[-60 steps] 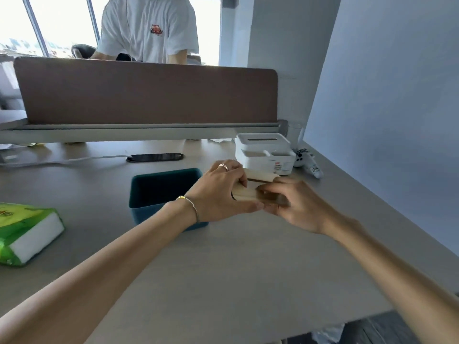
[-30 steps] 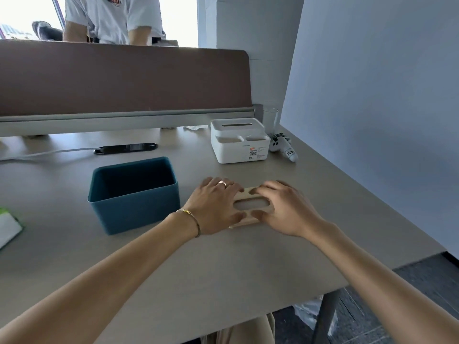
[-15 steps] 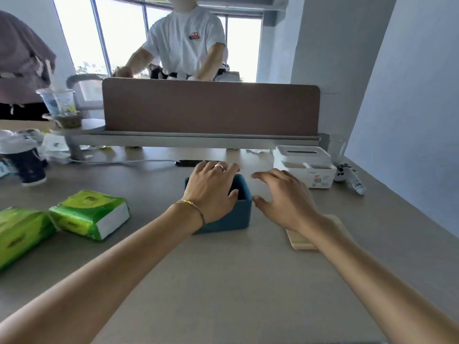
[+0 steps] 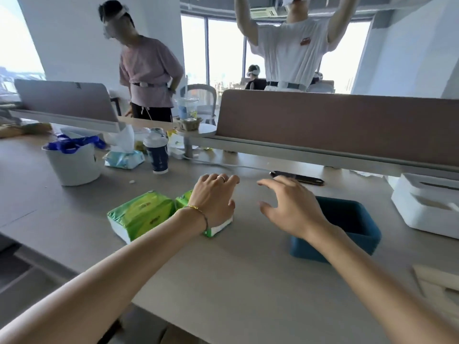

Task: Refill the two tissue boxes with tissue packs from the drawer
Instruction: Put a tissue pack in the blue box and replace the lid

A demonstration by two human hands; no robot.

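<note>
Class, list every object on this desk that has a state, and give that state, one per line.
blue tissue box: lid off, inside looks empty
wooden lid: lying flat on desk
white tissue box: lid on
tissue packs: sealed, on desk
left hand: open, over one pack
right hand: open, holding nothing

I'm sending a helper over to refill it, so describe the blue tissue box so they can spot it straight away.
Start at the long grey desk in front of the brown divider panel. Near the desk's middle, just right of two green tissue packs, stands the blue tissue box. It is the only dark teal box, open-topped with no lid, unlike the white lidded box farther right.
</note>
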